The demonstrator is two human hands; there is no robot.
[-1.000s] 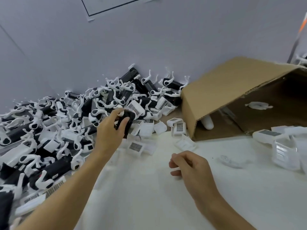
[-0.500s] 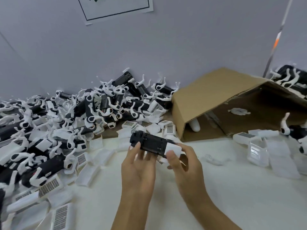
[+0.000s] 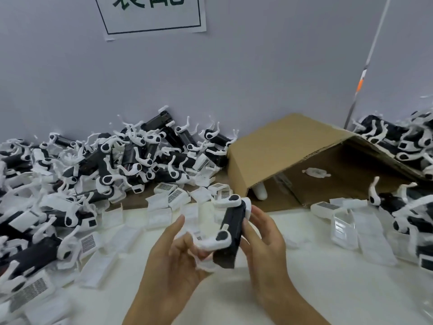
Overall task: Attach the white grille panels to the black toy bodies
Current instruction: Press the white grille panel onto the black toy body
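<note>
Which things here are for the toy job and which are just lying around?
For the job:
- black body, held up between left hand and right hand
- loose white panels on the table
- pile of bodies at left

Lying about:
- cardboard box on its side
- paper sign on the wall

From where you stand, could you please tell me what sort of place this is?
Probably a toy assembly bench in a factory: a pile of identical black toy bodies, loose white grille panels on the table, a tipped cardboard box and a wall sign.
</note>
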